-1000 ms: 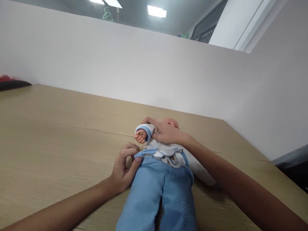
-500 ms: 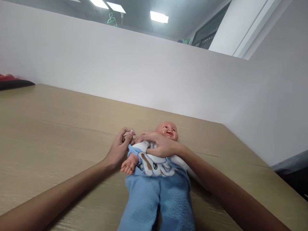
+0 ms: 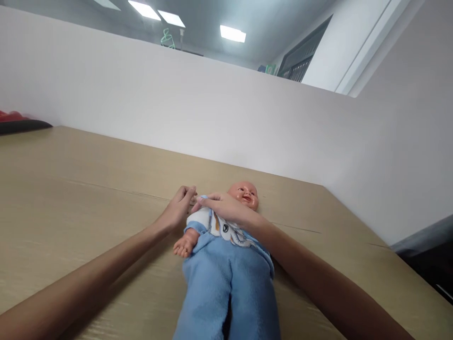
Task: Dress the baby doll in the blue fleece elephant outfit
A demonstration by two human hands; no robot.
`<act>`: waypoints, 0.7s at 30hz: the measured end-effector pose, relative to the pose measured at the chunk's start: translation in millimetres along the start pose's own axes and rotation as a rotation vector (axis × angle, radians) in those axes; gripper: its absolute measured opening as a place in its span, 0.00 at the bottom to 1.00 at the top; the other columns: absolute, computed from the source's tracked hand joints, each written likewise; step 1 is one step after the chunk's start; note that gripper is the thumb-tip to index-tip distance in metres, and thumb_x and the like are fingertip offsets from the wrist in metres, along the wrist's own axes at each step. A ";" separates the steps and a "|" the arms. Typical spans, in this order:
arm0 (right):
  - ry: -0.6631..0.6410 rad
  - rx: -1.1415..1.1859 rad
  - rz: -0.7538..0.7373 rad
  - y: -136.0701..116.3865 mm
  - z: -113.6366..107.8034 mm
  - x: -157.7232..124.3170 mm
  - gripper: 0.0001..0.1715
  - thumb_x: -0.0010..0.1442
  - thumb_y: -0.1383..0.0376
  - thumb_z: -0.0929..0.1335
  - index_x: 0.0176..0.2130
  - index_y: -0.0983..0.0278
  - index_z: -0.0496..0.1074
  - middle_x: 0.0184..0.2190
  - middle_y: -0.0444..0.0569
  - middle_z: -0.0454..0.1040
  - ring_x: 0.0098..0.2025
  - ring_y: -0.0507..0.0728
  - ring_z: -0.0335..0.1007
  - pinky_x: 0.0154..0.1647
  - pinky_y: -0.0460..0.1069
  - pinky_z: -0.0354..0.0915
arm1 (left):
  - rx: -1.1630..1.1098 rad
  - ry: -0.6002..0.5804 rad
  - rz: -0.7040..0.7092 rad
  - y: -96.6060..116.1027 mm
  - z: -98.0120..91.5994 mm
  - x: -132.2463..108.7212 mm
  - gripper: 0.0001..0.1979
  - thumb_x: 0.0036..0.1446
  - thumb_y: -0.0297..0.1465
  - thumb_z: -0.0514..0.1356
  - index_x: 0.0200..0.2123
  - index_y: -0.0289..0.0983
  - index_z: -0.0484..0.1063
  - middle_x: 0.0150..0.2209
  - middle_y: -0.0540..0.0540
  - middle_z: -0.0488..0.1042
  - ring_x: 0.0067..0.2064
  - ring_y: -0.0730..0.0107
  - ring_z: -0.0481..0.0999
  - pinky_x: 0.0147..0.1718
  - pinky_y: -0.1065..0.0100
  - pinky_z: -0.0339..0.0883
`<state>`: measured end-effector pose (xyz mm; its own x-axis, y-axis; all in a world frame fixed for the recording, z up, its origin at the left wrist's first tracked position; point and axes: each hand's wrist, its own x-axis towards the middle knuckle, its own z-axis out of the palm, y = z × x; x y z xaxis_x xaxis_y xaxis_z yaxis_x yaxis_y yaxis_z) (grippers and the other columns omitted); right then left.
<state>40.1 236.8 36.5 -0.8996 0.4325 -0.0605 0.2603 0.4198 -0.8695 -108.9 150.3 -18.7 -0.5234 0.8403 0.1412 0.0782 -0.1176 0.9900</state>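
Observation:
A baby doll (image 3: 244,194) lies on its back on the wooden table (image 3: 88,189), head away from me. It wears blue fleece trousers (image 3: 230,283) and a white top with a blue-trimmed picture (image 3: 226,231). My left hand (image 3: 179,210) is at the doll's shoulder, fingers pinched on the white sleeve. My right hand (image 3: 222,208) lies across the doll's upper chest, fingertips gripping the top near the same shoulder. The doll's bare arm and small hand (image 3: 183,245) stick out below the sleeve.
A white partition wall (image 3: 177,104) runs behind the table and turns along the right side. A dark and red object (image 3: 17,123) sits at the far left edge. Something dark (image 3: 428,255) shows past the table's right corner.
My left hand left the trouser waistband and rose to the doll's shoulder. The doll's arm, earlier raised in its sleeve, now hangs down bare. The white top has been pulled further over the chest.

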 end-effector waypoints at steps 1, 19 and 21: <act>0.052 0.020 0.013 2.7 -2.5 0.5 0.20 0.70 0.58 0.65 0.34 0.62 0.82 0.33 0.45 0.81 0.39 0.57 0.75 0.46 0.49 0.67 | 0.023 -0.042 -0.016 3.9 -4.0 -0.2 0.27 0.59 0.59 0.61 0.33 0.39 0.73 0.32 0.47 0.76 0.33 0.62 0.75 0.31 0.66 0.67; 0.362 -0.760 0.174 -9.2 -3.1 10.4 0.19 0.69 0.59 0.64 0.47 0.63 0.81 0.48 0.58 0.85 0.49 0.63 0.80 0.44 0.52 0.65 | 1.014 -0.447 0.108 69.8 -11.7 -46.6 0.35 0.53 0.41 0.64 0.65 0.44 0.70 0.29 0.44 0.84 0.28 0.46 0.83 0.27 0.62 0.61; 0.381 -0.785 0.227 -5.4 -10.1 10.3 0.19 0.67 0.61 0.65 0.46 0.65 0.82 0.47 0.61 0.85 0.47 0.65 0.81 0.41 0.53 0.65 | 1.265 -0.428 0.248 74.3 -14.8 -47.1 0.27 0.54 0.41 0.63 0.57 0.43 0.78 0.36 0.37 0.85 0.39 0.37 0.84 0.34 0.58 0.61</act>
<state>33.0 247.1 45.6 -0.6564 0.7480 0.0984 0.7078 0.6557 -0.2627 -91.1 94.1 48.2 -0.0973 0.9927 0.0717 0.9712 0.0790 0.2249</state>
